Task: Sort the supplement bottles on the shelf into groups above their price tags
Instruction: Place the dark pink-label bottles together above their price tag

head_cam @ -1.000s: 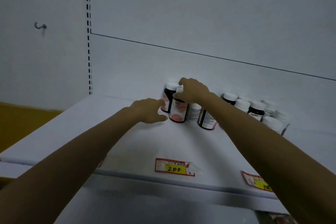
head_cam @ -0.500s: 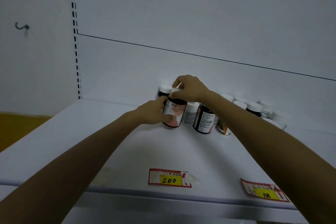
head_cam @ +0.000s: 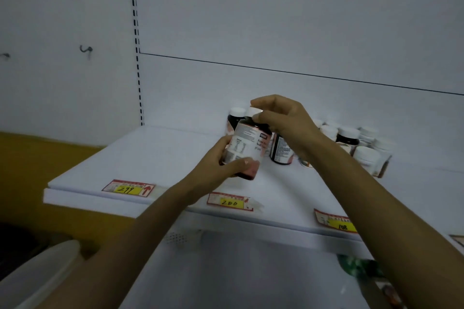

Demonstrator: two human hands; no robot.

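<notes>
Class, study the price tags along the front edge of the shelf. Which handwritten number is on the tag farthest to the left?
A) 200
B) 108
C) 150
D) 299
D: the leftmost price tag reads 299 in its yellow field, while the 200 tag sits in the middle and the 108 tag lies to the right.

Small hook [head_cam: 86, 49] on a white wall [head_cam: 50, 20], slotted upright [head_cam: 136, 57] beside it, yellow band [head_cam: 30, 155] below.
</notes>
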